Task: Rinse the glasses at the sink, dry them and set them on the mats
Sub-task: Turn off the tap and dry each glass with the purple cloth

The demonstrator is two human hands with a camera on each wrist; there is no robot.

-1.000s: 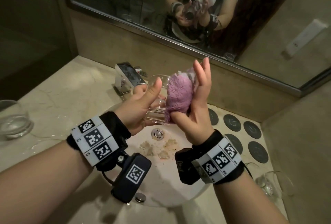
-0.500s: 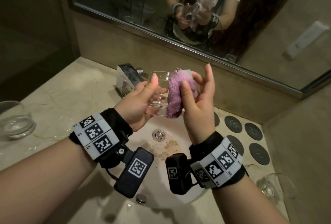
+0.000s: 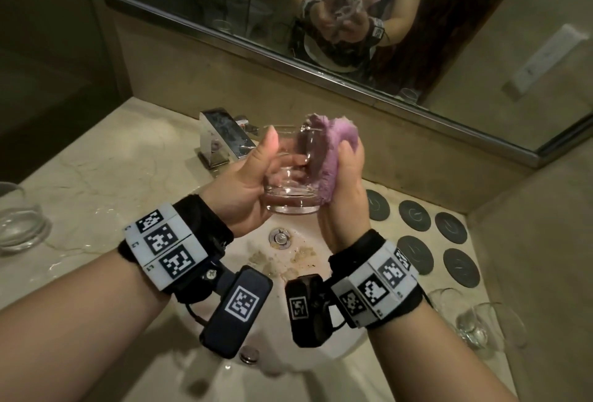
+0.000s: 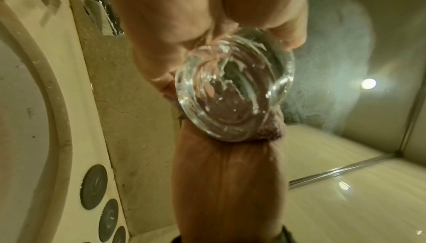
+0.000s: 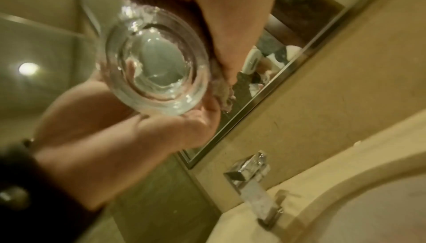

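Glass tumbler (image 3: pixel 290 177) is held above the sink basin (image 3: pixel 324 356), tilted, with its thick base toward the person, and I think this is so the cloth can reach the wall and rim while drips fall into the basin. The left hand (image 3: pixel 247 189) wraps around its left side, thumb up along the wall, fingers curled behind. The right hand (image 3: pixel 345 189) is closed on a purple cloth (image 3: pixel 324 157) and presses it against the right side of the tumbler, so the drying step seems to be in progress. The dark round mats (image 3: pixel 414 215) lie in two rows on the counter to the right of the basin, all bare. A square chrome faucet (image 3: pixel 221 138) stands just behind the hands. One more glass (image 3: pixel 19 218) waits on the counter far left, and another glass (image 3: pixel 481 324) lies near the right edge, close to the mats, where the right arm could knock it on the way there.
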